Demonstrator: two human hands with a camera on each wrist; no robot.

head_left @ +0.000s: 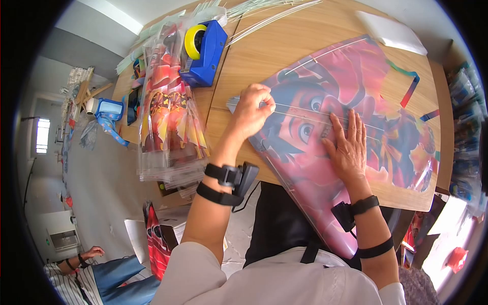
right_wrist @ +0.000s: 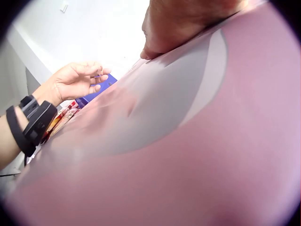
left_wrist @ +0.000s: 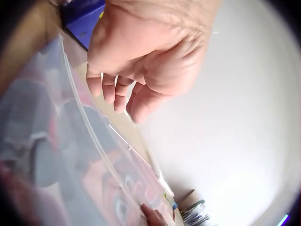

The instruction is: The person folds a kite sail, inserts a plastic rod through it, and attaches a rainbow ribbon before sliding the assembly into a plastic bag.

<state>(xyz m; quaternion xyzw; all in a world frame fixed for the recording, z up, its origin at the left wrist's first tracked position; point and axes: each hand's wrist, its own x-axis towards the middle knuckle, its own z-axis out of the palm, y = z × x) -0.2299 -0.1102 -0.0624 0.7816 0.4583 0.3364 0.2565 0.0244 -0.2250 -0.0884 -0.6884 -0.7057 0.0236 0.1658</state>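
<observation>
A large pink kite (head_left: 315, 173) printed with a cartoon face lies over the wooden table, its lower corner hanging past the edge toward the lap. Thin pale rods (head_left: 320, 113) run across the face. My right hand (head_left: 348, 145) rests flat on the kite, fingers spread beside the rods. Above the kite's left end is my left hand (head_left: 251, 111), its fingers bent and the thumb close to the forefinger. In the left wrist view, the left hand (left_wrist: 141, 61) hangs over the kite's edge; I cannot tell whether its fingertips pinch something small.
A blue tape dispenser (head_left: 206, 56) with a yellow roll stands at the back left. Beside it lies a stack of printed plastic bags (head_left: 168, 112). Loose rods (head_left: 269, 18) and a white packet (head_left: 391, 33) lie farther back. Another person (head_left: 101, 277) is at lower left.
</observation>
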